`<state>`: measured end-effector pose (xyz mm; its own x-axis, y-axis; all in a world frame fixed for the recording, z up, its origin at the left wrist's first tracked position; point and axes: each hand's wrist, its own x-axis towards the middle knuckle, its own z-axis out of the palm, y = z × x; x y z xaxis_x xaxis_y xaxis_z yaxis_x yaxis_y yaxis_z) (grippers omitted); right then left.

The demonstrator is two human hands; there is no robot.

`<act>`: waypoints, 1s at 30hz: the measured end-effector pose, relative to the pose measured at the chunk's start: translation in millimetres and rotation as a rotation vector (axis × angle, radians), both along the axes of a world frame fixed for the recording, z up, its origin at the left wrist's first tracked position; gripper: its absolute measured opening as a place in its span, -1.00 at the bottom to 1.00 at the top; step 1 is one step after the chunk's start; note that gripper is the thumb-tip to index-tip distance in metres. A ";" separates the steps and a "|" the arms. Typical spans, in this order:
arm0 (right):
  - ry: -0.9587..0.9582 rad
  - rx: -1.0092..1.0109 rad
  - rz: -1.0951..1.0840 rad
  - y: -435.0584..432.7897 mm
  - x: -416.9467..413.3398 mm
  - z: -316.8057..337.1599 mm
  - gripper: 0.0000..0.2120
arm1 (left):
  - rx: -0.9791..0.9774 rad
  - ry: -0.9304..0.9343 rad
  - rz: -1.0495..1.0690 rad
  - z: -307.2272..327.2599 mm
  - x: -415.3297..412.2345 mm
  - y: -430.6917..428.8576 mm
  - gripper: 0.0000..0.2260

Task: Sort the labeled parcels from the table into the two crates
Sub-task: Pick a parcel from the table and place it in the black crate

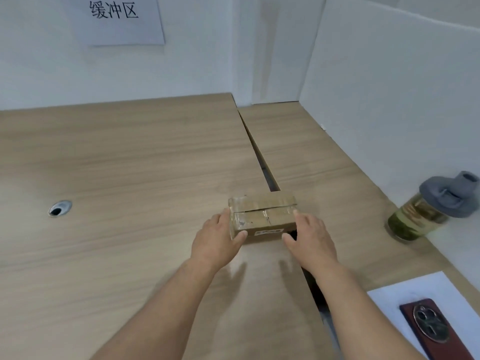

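A small brown cardboard parcel (262, 215), wrapped in clear tape with a white label on its near side, sits on the wooden table (124, 162) over the seam between two tabletops. My left hand (217, 240) is against the parcel's left end, thumb touching the near lower corner. My right hand (309, 239) is against its right end, thumb curled toward the near face. Both hands clasp the parcel from the sides. No crate is in view.
A bottle (426, 211) with a grey lid and greenish contents stands at the right by the white partition (389, 94). A phone (431, 331) lies on white paper at the bottom right. A cable hole (59, 208) is at the left. A paper sign (117, 19) hangs on the wall.
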<state>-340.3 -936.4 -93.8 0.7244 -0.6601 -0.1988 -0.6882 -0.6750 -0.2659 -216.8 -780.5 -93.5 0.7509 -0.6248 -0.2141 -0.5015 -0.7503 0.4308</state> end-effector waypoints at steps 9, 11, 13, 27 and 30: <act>-0.051 0.185 -0.123 -43.0 32.4 -31.9 -0.54 | -0.055 0.122 0.111 -35.8 27.4 -37.7 -0.47; -0.051 0.200 -0.127 -38.1 34.7 -34.9 -0.46 | -0.070 0.139 0.129 -38.1 28.6 -35.3 -0.45; -0.063 0.223 -0.143 -31.8 36.1 -34.6 -0.34 | -0.092 0.158 0.164 -37.5 29.7 -27.4 -0.45; -0.396 0.718 -0.158 48.0 29.2 -0.9 -0.18 | -0.473 0.285 0.476 -1.8 17.7 73.0 -0.62; -0.493 0.822 -0.224 70.8 27.8 2.4 -0.54 | -0.590 0.371 0.591 5.1 12.3 95.7 -0.65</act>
<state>-312.4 -865.5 -91.3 0.7243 -0.5840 -0.3667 -0.4636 -0.0187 -0.8859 -204.5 -684.9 -88.4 0.9300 -0.2451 -0.2740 0.1420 -0.4480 0.8827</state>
